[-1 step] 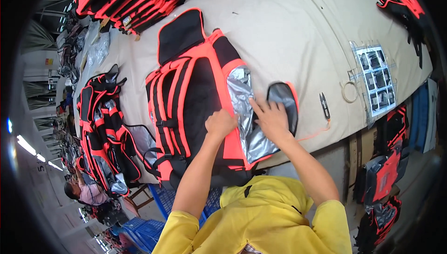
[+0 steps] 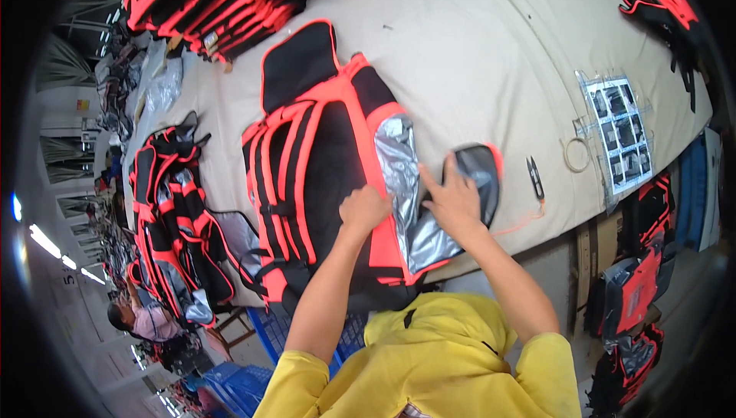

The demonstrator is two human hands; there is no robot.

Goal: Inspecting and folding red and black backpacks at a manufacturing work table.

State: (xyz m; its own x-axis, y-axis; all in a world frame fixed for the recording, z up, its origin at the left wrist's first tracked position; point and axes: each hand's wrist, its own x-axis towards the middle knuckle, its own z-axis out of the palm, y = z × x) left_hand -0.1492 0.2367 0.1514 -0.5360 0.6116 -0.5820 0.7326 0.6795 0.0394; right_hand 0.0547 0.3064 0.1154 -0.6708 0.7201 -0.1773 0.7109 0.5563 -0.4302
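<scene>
A large black backpack (image 2: 331, 161) with coral-red trim and straps lies on the cloth-covered table in front of me. Its side is opened out, baring a silver lining (image 2: 399, 159). My left hand (image 2: 365, 209) is closed on the backpack at the coral edge beside this lining; the fingertips are hidden. Over the lining, my right hand (image 2: 455, 202) is open with its fingers spread, holding nothing. Beside it, a dark rounded flap (image 2: 481, 171) edged in coral lies folded outward, partly covered by the hand. A black top flap (image 2: 299, 65) extends beyond the backpack's far end.
Another coral-and-black backpack (image 2: 172, 226) lies to the left. Stacked coral-and-black pieces (image 2: 222, 8) fill the far left. Thread snips (image 2: 534, 179), a tape roll (image 2: 576, 154) and a picture sheet (image 2: 619, 133) lie right. Blue crates (image 2: 238, 383) stand below the table; a person (image 2: 149, 320) works beyond.
My right hand has shifted slightly right with its fingers spread wider, and the rounded flap has moved a little right and nearer. My left hand stays closed at about the same place.
</scene>
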